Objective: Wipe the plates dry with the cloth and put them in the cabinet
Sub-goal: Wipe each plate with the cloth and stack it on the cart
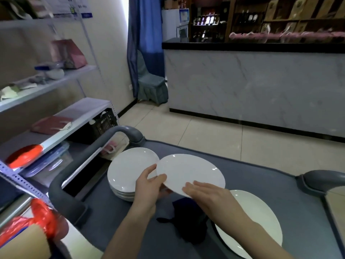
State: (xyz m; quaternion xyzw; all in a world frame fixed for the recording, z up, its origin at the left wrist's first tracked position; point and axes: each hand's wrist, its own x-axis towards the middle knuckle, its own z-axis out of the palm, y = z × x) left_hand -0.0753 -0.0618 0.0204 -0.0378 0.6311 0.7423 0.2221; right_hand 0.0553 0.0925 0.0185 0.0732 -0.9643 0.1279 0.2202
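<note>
I hold a white plate (190, 171) above a grey cart (261, 176). My left hand (149, 186) grips its near left rim, thumb on top. My right hand (203, 193) lies flat on its near edge, fingers stretched out. A stack of white plates (127, 171) stands on the cart to the left. Another white plate (259, 217) lies on the cart at the right, under my right forearm. A dark cloth (190, 221) lies crumpled on the cart between my arms, below the held plate.
The cart's grey handle (78, 161) curves along its left side. Metal shelves (56, 131) with red bags, folders and a black crate stand at the left. A marble-fronted counter (261, 86) stands across the tiled floor; a covered chair (151, 85) sits by a blue curtain.
</note>
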